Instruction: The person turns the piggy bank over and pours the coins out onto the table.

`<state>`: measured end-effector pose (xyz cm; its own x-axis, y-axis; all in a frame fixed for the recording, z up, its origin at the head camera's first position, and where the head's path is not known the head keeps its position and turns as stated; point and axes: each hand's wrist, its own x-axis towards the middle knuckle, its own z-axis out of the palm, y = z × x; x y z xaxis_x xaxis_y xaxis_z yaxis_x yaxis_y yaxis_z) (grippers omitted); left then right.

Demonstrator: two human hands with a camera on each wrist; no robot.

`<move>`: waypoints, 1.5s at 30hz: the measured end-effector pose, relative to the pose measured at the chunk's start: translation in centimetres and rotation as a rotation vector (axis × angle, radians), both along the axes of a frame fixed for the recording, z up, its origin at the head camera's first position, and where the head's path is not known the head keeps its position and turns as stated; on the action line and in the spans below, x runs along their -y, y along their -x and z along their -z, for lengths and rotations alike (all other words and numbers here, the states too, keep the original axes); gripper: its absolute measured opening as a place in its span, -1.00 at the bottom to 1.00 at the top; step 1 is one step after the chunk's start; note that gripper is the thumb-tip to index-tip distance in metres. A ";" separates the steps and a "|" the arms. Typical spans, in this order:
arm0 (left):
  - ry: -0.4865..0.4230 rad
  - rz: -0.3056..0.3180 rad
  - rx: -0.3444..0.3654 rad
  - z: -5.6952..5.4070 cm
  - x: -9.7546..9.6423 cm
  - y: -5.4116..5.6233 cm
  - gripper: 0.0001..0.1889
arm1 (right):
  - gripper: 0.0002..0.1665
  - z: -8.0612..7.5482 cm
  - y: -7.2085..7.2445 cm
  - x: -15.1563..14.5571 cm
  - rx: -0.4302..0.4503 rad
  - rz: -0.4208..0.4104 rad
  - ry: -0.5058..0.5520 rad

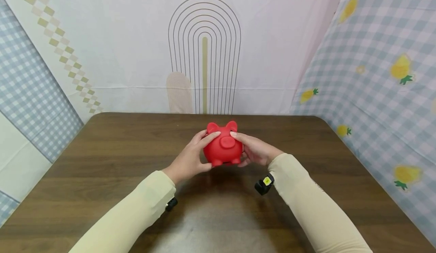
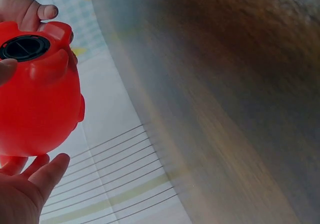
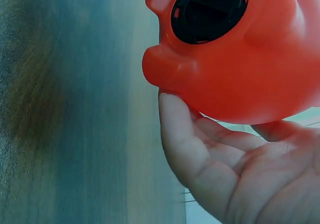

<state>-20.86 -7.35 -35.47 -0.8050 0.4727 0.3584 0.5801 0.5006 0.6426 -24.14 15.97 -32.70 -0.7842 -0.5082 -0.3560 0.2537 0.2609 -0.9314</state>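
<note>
A red piggy bank is held up between both hands over the table, its snout and ears toward the head camera. My left hand grips its left side, thumb and fingers spread round it. From the other side my right hand grips it, with one digit on the face near the eye and fingers low by the feet. On the underside a round black plug sits between the stubby feet, seen in both wrist views.
The brown wooden table has rounded far corners. Behind it hangs a white cloth with arch lines, and to the right a checked cloth with yellow fruit prints. Dark wrist cameras are strapped under the sleeves.
</note>
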 end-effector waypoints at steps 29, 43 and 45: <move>-0.281 -0.005 0.113 0.3 0.3 -0.1 -0.05 | -0.16 -1.3 -0.6 1.1 -0.060 0.067 -0.063; -0.412 -0.079 0.225 0.1 0.6 -0.2 -0.03 | -0.27 -0.2 -1.4 1.8 -0.238 0.231 0.028; -0.424 -0.092 0.245 0.1 0.7 -0.2 -0.01 | -0.30 0.1 -1.5 1.8 -0.264 0.246 0.024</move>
